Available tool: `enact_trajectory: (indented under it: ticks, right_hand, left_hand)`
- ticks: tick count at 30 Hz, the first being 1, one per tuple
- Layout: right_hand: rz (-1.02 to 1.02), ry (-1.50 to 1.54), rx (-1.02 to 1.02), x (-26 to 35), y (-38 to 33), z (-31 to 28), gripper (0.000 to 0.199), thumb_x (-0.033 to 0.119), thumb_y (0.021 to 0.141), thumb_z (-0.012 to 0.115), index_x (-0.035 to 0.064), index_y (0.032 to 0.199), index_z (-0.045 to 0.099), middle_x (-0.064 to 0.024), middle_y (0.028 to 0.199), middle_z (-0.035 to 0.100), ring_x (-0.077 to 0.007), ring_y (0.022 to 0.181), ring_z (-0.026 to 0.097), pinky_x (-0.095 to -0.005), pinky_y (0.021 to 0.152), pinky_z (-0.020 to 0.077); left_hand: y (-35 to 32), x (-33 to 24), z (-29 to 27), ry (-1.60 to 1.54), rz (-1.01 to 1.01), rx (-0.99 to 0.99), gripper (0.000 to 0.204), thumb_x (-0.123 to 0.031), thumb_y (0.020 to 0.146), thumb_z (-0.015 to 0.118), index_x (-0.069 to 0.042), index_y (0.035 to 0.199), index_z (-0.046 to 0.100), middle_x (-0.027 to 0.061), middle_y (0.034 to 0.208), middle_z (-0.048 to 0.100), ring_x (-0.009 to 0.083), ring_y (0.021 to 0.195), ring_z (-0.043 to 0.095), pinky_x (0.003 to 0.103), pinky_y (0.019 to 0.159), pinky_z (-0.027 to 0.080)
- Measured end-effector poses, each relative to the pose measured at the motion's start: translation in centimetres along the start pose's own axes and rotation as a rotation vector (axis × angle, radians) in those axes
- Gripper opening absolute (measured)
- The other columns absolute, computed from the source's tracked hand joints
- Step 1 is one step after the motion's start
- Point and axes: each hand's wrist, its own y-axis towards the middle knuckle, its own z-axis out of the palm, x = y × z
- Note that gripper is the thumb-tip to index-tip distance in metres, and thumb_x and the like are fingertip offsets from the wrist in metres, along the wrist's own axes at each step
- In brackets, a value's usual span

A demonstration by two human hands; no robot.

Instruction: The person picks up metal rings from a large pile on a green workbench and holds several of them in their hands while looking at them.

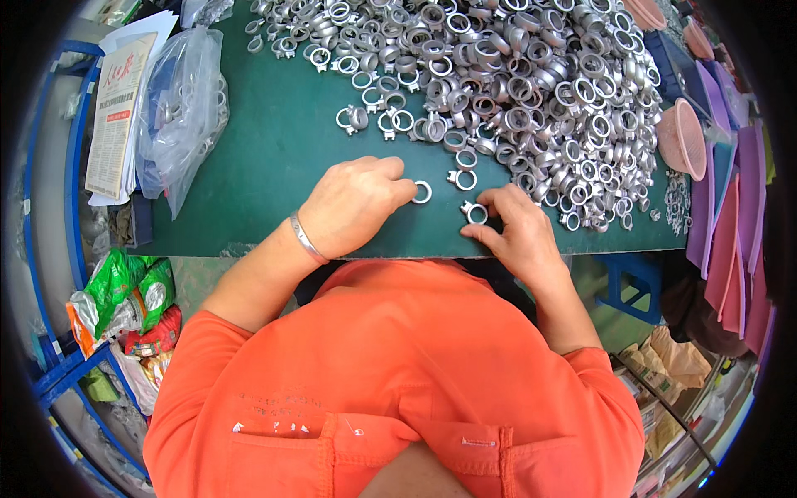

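My left hand (357, 203) is closed, its fingertips pinching the edge of a grey metal ring (422, 192) near the front of the green table (274, 158). To the right, the thumb and forefinger of my right hand (525, 232) curl around a second ring fitting (466, 209) with a small lug on its side. A few loose rings (463, 179) lie just beyond my hands. Behind them, a large heap of the same metal ring fittings (531, 91) covers the back and right of the table.
Clear plastic bags (183, 116) and a newspaper (122, 116) sit at the table's left. A pink basket (682, 139) and small metal parts (677, 202) are at the right. A blue stool (628, 286) stands below; a blue rack (37, 207) borders the left.
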Motion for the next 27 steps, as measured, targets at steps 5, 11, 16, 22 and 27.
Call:
enact_trajectory:
  ticks: [5,11,16,22,27]
  right_hand:
    - [0.083,0.512,0.068,-0.9,0.2,0.1,0.033,0.007,0.070,0.073,0.0043,0.100,0.059,-0.0050,0.084,0.058,-0.0145,0.064,0.052,-0.0251,0.055,0.0421]
    - [0.089,1.607,0.093,-1.3,0.5,-0.2,0.027,-0.001,0.081,0.052,0.0015,0.108,0.049,-0.0207,0.095,0.060,-0.0139,0.065,0.058,-0.0177,0.040,0.0389]
    - [0.075,1.279,0.061,-0.9,1.4,-0.3,0.010,-0.001,0.077,0.055,0.0033,0.082,0.047,-0.0142,0.089,0.057,-0.0168,0.073,0.062,-0.0178,0.043,0.0413]
    - [0.141,1.496,0.247,-0.1,2.2,-0.1,0.011,0.001,0.077,0.059,0.0025,0.083,0.051,-0.0092,0.086,0.058,-0.0140,0.069,0.060,-0.0187,0.045,0.0393]
    - [0.096,0.301,0.020,0.7,2.6,1.0,0.013,0.010,0.075,0.069,0.0031,0.080,0.058,-0.0051,0.081,0.056,-0.0140,0.061,0.056,-0.0252,0.050,0.0430]
  left_hand:
    - [-0.1,0.7,0.6,-0.236,-0.153,-0.259,0.015,-0.002,0.072,0.068,-0.002,0.080,0.056,0.0109,0.070,0.053,0.0254,0.062,0.056,0.033,0.054,0.045]
    - [0.4,-0.9,2.5,-0.315,-0.289,-0.205,0.031,-0.021,0.074,0.073,-0.003,0.091,0.054,0.0132,0.066,0.055,0.0272,0.057,0.057,0.036,0.052,0.046]
    - [0.7,-1.3,2.9,-0.228,-0.205,-0.013,0.021,-0.011,0.074,0.068,-0.006,0.091,0.058,0.0119,0.087,0.056,0.0294,0.073,0.060,0.037,0.061,0.048]
    - [-0.2,0.1,2.8,-0.357,-0.069,-0.161,0.014,0.000,0.075,0.062,-0.003,0.089,0.057,0.0110,0.085,0.051,0.0293,0.074,0.057,0.034,0.064,0.048]
    - [0.4,-0.2,3.1,-0.247,-0.281,-0.286,0.027,-0.011,0.071,0.072,-0.001,0.087,0.054,0.0106,0.081,0.052,0.0281,0.069,0.056,0.035,0.060,0.048]
